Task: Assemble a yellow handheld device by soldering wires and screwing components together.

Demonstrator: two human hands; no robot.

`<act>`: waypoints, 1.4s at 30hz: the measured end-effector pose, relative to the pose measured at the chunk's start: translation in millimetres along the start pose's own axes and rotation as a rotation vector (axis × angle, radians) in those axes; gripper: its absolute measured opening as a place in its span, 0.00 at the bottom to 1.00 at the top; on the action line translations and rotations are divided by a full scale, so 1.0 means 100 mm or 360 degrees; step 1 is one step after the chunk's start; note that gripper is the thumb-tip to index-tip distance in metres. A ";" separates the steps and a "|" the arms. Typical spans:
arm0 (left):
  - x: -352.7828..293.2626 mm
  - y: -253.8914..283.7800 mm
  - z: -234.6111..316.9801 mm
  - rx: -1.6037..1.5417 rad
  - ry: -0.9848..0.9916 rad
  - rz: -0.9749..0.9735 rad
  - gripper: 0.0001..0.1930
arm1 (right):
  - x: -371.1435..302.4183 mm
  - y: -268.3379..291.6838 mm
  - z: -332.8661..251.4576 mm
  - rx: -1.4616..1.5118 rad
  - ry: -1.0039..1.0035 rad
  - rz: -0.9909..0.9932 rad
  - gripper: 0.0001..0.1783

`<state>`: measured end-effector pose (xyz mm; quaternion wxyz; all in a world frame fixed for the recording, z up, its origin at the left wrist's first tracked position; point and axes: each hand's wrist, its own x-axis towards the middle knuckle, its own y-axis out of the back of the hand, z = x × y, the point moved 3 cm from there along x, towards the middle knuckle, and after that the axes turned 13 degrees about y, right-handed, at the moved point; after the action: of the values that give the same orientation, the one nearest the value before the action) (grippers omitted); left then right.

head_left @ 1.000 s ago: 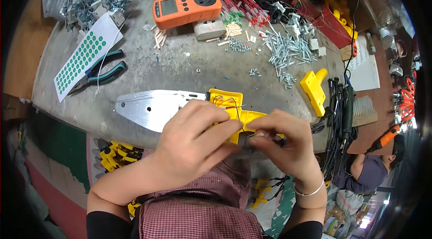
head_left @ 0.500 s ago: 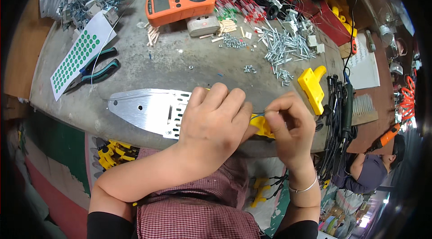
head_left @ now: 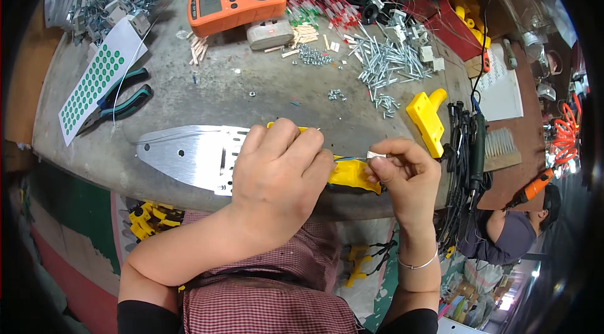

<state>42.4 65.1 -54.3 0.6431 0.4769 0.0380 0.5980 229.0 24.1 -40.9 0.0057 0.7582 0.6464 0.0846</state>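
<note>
Here, the fingers of the right hand (head_left: 409, 178) are drawn narrow, thumb and forefinger pinching a small white piece (head_left: 375, 155) just above the tail of a yellow handle shell (head_left: 353, 175). A thin bluish wire (head_left: 348, 158) runs between that pinch and the left hand (head_left: 275, 171), which lies back-up over the front of the shell — what its fingers grip, if anything, cannot be told, since the knuckles hide it. The shell rests near the close edge of the table (head_left: 207, 98), its rear showing to the right of the left hand and a sliver of its rim beyond the knuckles. On the other side of that hand a silver metal plate (head_left: 179, 156), tapering leftward and pierced with holes, lies flat, its right end covered.

Farther left, pliers (head_left: 133, 102) with teal-and-black handles lie partly on a white sheet (head_left: 94, 87) of green dots. Beyond the hands, an orange meter (head_left: 236, 8) leans on a pale socket block (head_left: 269, 34), with loose screws (head_left: 385, 63) heaped to its right. Another yellow piece (head_left: 428, 121) sits past the right hand, beside black cables (head_left: 457, 167) — and farther right a person (head_left: 503, 236) in a dark top is partly visible.
</note>
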 end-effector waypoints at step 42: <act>-0.06 0.34 0.06 0.0174 -0.0225 -0.0096 0.18 | -0.04 -0.11 -0.39 -0.0861 0.0480 -0.0600 0.17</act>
<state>19.4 50.8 -32.2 0.6350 0.5508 0.0395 0.5403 212.3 18.6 -4.2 0.1262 0.5758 0.7227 0.3610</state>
